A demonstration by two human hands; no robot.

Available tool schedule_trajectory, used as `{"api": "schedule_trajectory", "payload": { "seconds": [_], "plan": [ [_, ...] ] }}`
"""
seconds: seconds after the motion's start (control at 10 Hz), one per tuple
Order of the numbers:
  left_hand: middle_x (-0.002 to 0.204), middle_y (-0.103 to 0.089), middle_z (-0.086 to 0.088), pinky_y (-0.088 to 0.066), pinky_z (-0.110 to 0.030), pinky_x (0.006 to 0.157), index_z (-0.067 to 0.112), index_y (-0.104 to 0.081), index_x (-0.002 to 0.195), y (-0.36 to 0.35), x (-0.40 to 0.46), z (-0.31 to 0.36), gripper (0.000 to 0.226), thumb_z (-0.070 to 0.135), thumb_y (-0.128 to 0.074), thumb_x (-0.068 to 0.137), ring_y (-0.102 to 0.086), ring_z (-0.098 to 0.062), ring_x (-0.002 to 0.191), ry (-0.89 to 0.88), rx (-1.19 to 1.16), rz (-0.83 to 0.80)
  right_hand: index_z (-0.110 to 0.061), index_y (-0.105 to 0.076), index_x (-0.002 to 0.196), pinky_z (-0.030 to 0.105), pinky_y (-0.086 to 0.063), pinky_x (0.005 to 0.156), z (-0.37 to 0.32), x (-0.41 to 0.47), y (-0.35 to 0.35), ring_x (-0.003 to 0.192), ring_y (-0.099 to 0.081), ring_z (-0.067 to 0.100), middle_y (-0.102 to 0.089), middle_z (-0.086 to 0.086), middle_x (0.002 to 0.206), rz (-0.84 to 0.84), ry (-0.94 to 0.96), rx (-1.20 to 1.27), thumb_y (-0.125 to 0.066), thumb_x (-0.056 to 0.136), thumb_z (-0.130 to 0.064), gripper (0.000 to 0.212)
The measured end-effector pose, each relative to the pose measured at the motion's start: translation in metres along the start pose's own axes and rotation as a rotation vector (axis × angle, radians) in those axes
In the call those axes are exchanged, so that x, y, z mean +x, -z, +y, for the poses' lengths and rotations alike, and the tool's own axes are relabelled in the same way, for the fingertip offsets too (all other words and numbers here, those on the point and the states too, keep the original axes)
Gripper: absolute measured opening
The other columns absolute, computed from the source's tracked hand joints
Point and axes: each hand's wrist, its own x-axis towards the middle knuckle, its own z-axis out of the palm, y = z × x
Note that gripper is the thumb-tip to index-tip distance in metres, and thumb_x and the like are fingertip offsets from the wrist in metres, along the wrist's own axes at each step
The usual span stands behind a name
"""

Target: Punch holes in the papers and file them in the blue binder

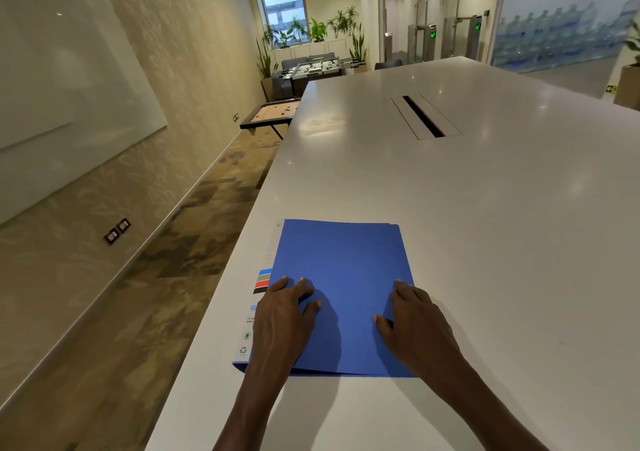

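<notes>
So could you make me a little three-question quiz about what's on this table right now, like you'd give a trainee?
1. True or false: the binder lies closed on the table.
2. Which hands touch the binder's cover? A) only the left hand B) only the right hand C) both
3. Fill in: a white label strip with coloured bars shows along the binder's ____ edge.

Key
1. True. The blue cover is flat and shut.
2. C. Both rest on the cover with fingers spread, near its close edge.
3. Left. No hole punch or loose papers show in this view.
</notes>
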Motion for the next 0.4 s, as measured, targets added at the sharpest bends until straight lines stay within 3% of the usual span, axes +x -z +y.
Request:
{"api": "schedule_trajectory", "payload": {
  "seconds": [0.2,0.3,0.4],
  "plan": [
    [0.113,-0.063,-0.003,-0.04,-0.024,0.077,0.021,-0.06,0.12,0.004,-0.002,0.005,0.037,0.04,-0.062,0.088,-0.058,-0.02,0.106,-0.034,0.069,-0.008,-0.005,-0.046,0.135,0.031,-0.031,0.11,0.0,-0.005,0.001,0.138,-0.033,0.021,-0.033,0.007,0.153,0.047,-0.005,0.027,-0.042,0.095,-0.042,0.055],
    [0.111,-0.062,-0.002,-0.045,-0.024,0.077,0.019,-0.057,0.122,0.005,0.005,0.013,0.039,0.042,-0.059,0.09,-0.06,-0.017,0.099,-0.044,0.103,-0.037,-0.006,-0.043,0.138,0.032,-0.029,0.111,0.006,-0.005,0.003,0.139,-0.031,0.022,-0.032,0.008,0.153,0.058,0.024,0.05,-0.042,0.095,-0.044,0.057],
    [0.138,-0.053,-0.009,-0.041,-0.036,0.103,0.013,-0.047,0.139,0.006,0.011,0.03,0.053,0.038,-0.056,0.093,-0.049,-0.025,0.127,-0.012,-0.012,-0.069,-0.008,-0.035,0.143,0.032,-0.027,0.113,0.011,-0.007,0.009,0.142,-0.025,0.023,-0.027,0.009,0.155,0.112,0.028,0.101,-0.042,0.094,-0.05,0.065]
  ]
}}
